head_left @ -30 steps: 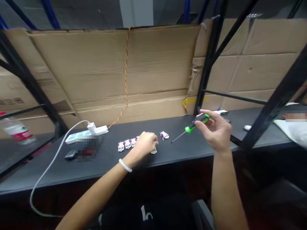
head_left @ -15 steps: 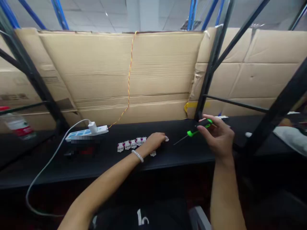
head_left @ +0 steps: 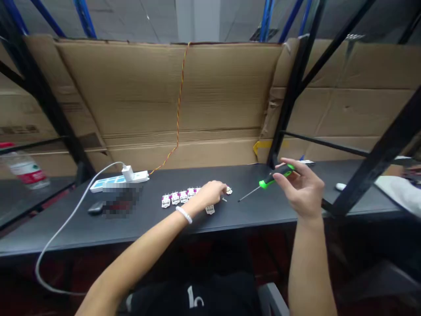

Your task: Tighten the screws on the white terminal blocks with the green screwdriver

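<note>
A row of several small white-and-magenta connector blocks point(head_left: 179, 197) lies on the black table point(head_left: 256, 210). My left hand point(head_left: 212, 193), a bead bracelet on its wrist, rests over the right end of the row with its fingers curled on one small block point(head_left: 229, 190). Another block point(head_left: 210, 210) lies just in front of that hand. My right hand point(head_left: 301, 186) hovers to the right, above the table, pinching a green-and-black screwdriver point(head_left: 268, 181) whose thin shaft points down-left toward the blocks.
A white power strip point(head_left: 118, 179) with a charger and a white cable sits at the left, beside a dark blurred object. A water bottle point(head_left: 23, 169) stands far left. Cardboard sheets line the back. Black rack posts point(head_left: 362, 175) cross the right side.
My left hand slid right along the row and reached the block that lay apart on the right. My right hand kept the screwdriver aloft, shifting slightly.
</note>
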Available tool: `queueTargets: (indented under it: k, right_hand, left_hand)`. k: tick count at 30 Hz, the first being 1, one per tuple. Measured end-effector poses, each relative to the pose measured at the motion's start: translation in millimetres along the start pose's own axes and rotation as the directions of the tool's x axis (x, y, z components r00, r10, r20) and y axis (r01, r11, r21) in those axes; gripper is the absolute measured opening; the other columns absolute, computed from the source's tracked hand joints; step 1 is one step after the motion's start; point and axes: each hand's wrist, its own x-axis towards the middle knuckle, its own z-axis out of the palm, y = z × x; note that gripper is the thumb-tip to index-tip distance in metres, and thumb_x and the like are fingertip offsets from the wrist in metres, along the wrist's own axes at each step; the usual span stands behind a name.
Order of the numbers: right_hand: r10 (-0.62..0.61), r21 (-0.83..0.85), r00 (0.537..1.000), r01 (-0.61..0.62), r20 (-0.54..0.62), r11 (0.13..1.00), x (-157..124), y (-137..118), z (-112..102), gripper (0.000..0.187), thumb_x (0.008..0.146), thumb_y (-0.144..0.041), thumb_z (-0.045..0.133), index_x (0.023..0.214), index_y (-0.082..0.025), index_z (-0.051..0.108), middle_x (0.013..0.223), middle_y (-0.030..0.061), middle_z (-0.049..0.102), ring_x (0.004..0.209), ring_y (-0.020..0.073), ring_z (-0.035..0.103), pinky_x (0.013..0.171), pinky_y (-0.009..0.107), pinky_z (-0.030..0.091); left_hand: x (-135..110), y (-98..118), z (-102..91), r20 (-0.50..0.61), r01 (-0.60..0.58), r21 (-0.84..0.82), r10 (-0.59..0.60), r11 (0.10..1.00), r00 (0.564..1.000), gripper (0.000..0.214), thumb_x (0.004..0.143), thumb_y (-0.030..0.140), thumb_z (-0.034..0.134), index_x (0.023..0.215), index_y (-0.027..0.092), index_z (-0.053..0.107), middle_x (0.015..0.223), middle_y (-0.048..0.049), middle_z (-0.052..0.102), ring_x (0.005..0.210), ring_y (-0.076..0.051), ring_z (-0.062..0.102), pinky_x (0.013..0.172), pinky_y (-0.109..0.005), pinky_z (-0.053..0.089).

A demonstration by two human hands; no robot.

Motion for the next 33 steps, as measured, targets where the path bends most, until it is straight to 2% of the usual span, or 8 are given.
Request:
queueTargets:
  k: [6, 11, 15, 20, 27, 33]
  right_hand:
    - [-0.012, -0.036, 1.000, 0.013, 0.022, 0.999, 0, -2, 3, 0.042, 0.083, -0.033, 0.089, 0.123, -0.026, 0.077, 0.103, 0.0048, 0.079, 0.087, 0.0210, 0.077, 0.086, 0.036, 0.066]
    - [-0.017, -0.027, 0.999, 0.018, 0.038, 0.999, 0, -4, 5, 0.042, 0.084, -0.035, 0.088, 0.123, -0.026, 0.077, 0.104, 0.0054, 0.078, 0.088, 0.0218, 0.077, 0.085, 0.037, 0.067]
    - [-0.027, -0.038, 0.999, 0.029, 0.036, 0.999, -1, -3, 5, 0.042, 0.084, -0.034, 0.088, 0.123, -0.026, 0.077, 0.104, 0.0055, 0.078, 0.088, 0.0213, 0.077, 0.086, 0.037, 0.067]
    - [-0.017, -0.027, 0.999, 0.019, 0.046, 0.999, -1, -1, 5, 0.042, 0.084, -0.035, 0.088, 0.124, -0.026, 0.077, 0.104, 0.0050, 0.078, 0.089, 0.0217, 0.077, 0.086, 0.037, 0.067]
    - [-0.029, -0.024, 0.998, 0.030, 0.062, 0.999, -1, -4, 8, 0.041, 0.084, -0.034, 0.088, 0.123, -0.026, 0.077, 0.103, 0.0050, 0.078, 0.087, 0.0209, 0.076, 0.082, 0.035, 0.067]
    - [-0.015, -0.037, 0.996, 0.019, 0.090, 0.999, -2, -6, 9, 0.041, 0.085, -0.035, 0.087, 0.124, -0.026, 0.077, 0.104, 0.0049, 0.077, 0.090, 0.0218, 0.076, 0.084, 0.036, 0.067]
  left_hand:
    - [5, 0, 5.5, 0.079, -0.118, -0.011, 0.119, 0.993, 0.990, 0.034, 0.086, -0.003, 0.059, 0.100, 0.020, 0.079, 0.105, -0.0051, 0.080, 0.098, -0.020, 0.075, 0.089, -0.025, 0.057]
    - [6, -3, 8.4, 0.104, -0.188, 0.014, 0.186, 0.982, 0.977, 0.029, 0.085, -0.004, 0.060, 0.093, 0.018, 0.076, 0.105, -0.0076, 0.078, 0.096, -0.021, 0.074, 0.088, -0.027, 0.057]
    - [7, -5, 4.0, 0.112, -0.195, 0.008, 0.193, 0.981, 0.975, 0.032, 0.084, -0.006, 0.059, 0.097, 0.018, 0.076, 0.102, -0.0060, 0.078, 0.096, -0.020, 0.074, 0.087, -0.025, 0.056]
    - [10, -9, -6.4, 0.082, -0.157, 0.006, 0.156, 0.988, 0.984, 0.037, 0.086, -0.005, 0.056, 0.106, 0.018, 0.079, 0.114, -0.0094, 0.078, 0.100, -0.020, 0.074, 0.088, -0.026, 0.057]
    - [15, -15, -1.1, 0.149, -0.141, -0.023, 0.143, 0.990, 0.978, 0.038, 0.077, -0.009, 0.060, 0.094, 0.018, 0.081, 0.095, -0.0044, 0.082, 0.089, -0.017, 0.076, 0.082, -0.022, 0.056]
    - [8, -11, 0.3, 0.126, -0.158, -0.013, 0.158, 0.987, 0.979, 0.032, 0.079, -0.004, 0.060, 0.089, 0.019, 0.079, 0.099, -0.0064, 0.081, 0.096, -0.021, 0.074, 0.086, -0.026, 0.055]
